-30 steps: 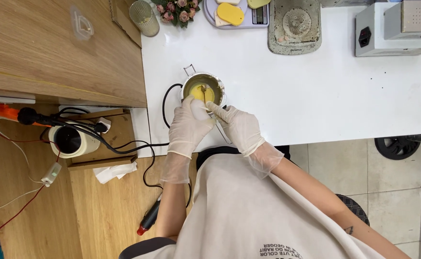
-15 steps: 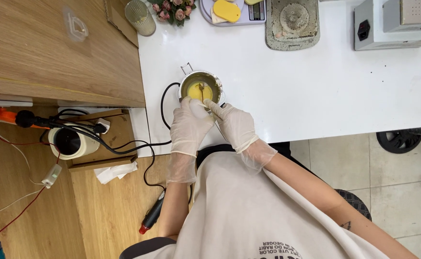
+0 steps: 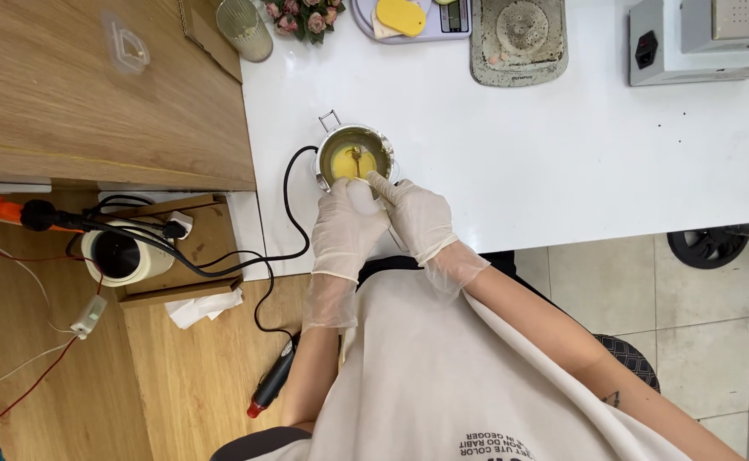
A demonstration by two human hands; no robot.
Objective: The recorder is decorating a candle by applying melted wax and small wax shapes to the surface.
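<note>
Our left hand (image 3: 346, 226) steadies the melting pot (image 3: 355, 158); our right hand (image 3: 417, 218) grips the stirrer (image 3: 358, 159) in yellow, fully liquid wax (image 3: 344, 162).

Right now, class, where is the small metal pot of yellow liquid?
In the head view the small metal pot stands near the left edge of the white table, just ahead of both gloved hands, the left hand and the right hand.

Your small metal pot (image 3: 355, 158) of yellow liquid

You see it upright near the white table's (image 3: 562, 154) left edge, a thin stirrer (image 3: 359, 162) standing inside.
</note>
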